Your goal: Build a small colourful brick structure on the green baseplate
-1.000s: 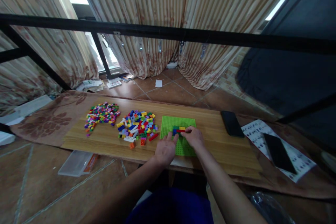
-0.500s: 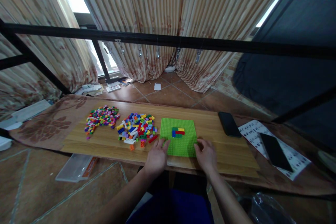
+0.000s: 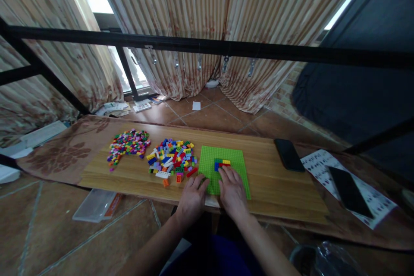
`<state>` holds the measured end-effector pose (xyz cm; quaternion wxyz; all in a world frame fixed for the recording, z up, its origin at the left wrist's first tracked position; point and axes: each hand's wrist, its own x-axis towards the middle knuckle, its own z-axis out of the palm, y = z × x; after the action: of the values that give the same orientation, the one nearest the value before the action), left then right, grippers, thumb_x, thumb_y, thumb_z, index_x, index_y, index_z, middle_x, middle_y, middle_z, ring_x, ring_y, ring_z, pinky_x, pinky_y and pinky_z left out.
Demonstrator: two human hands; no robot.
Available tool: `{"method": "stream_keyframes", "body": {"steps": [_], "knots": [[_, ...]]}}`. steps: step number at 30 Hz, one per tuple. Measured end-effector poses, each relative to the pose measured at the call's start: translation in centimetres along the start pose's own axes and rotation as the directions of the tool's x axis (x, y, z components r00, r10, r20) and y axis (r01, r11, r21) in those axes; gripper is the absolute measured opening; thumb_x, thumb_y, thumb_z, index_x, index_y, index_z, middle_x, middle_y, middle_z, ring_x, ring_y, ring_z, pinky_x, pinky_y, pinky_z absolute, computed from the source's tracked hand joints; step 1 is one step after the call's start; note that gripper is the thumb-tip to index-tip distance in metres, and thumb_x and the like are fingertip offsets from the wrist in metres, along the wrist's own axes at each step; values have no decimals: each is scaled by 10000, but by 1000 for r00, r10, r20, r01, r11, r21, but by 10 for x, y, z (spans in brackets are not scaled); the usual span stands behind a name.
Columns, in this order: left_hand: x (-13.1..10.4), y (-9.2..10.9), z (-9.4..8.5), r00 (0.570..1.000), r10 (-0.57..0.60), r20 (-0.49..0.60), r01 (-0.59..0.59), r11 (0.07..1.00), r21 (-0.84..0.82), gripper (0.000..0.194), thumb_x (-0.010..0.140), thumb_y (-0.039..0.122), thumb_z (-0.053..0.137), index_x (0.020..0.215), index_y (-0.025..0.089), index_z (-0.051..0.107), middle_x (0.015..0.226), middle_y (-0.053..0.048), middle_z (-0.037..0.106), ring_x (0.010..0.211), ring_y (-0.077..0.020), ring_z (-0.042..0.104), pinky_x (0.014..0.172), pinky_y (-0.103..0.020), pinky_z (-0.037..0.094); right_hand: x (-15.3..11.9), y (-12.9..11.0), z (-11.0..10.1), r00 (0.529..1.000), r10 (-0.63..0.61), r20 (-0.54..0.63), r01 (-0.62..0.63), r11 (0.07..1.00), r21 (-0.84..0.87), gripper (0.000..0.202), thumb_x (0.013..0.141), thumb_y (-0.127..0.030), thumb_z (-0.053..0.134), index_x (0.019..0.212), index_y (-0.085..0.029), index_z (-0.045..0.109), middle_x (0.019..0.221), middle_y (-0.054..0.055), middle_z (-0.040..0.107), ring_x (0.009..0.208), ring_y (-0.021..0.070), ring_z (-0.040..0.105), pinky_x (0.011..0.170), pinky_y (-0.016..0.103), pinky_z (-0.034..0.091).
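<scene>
A green baseplate (image 3: 239,172) lies on the wooden board (image 3: 274,189). Near its middle sits a small block of joined bricks (image 3: 217,164) in green, yellow, blue and red, its near side covered by my right hand (image 3: 233,192). The fingertips of that hand rest on or at these bricks; whether they grip anything is hidden. My left hand (image 3: 193,196) lies at the plate's left near edge with fingers apart and nothing in it. Just left of the plate is a pile of larger mixed bricks (image 3: 171,157), with a red brick (image 3: 192,172) at its edge.
Farther left is a pile of small bricks (image 3: 129,144). A black phone (image 3: 289,154) lies on the board's right. Beyond it, a dark device (image 3: 349,190) rests on a printed sheet (image 3: 313,163). A clear plastic box (image 3: 93,205) is on the floor, front left.
My right hand has moved left from the plate's right edge onto the joined bricks. The plate has turned slightly. My left hand stays at the left edge. The whole view has shifted a little.
</scene>
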<state>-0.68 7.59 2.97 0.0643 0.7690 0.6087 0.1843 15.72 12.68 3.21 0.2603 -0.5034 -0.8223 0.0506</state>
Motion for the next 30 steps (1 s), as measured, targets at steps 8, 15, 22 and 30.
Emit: {"method": "stream_keyframes", "body": {"steps": [8,15,22,30], "knots": [[-4,3,-1,1000,-27,-3,27,1000,-11,413,866,111,434,1260,182,533,1304,-96,519,1154,-239,473,1005,-408,414,-2,1,20,999,-16,40,19,998,-64,416,909,-161,385,1294,-115,536,1352,160,527,1280,280,454,1067,487,353],[-5,5,-2,998,-51,43,51,999,-15,408,886,118,415,1274,189,521,1326,-81,510,1170,-239,464,1021,-403,398,-8,-3,22,995,-74,61,82,987,-141,449,912,-113,363,1342,-110,488,1410,189,456,1342,299,376,1082,512,329],[-3,4,0,1000,-21,18,21,999,-30,383,875,122,451,1246,158,542,1294,-118,534,1132,-254,504,976,-426,444,-5,3,21,990,-68,125,84,988,-127,451,938,-154,315,1356,-55,453,1400,202,464,1341,278,379,1088,480,322],[-39,0,-16,984,-38,-176,14,991,-133,340,896,130,420,1209,152,551,1276,-137,532,1126,-241,524,950,-415,481,1,-6,8,998,-28,60,32,998,-63,475,927,-227,362,1381,-97,422,1404,170,465,1312,286,396,1078,501,308]]}}
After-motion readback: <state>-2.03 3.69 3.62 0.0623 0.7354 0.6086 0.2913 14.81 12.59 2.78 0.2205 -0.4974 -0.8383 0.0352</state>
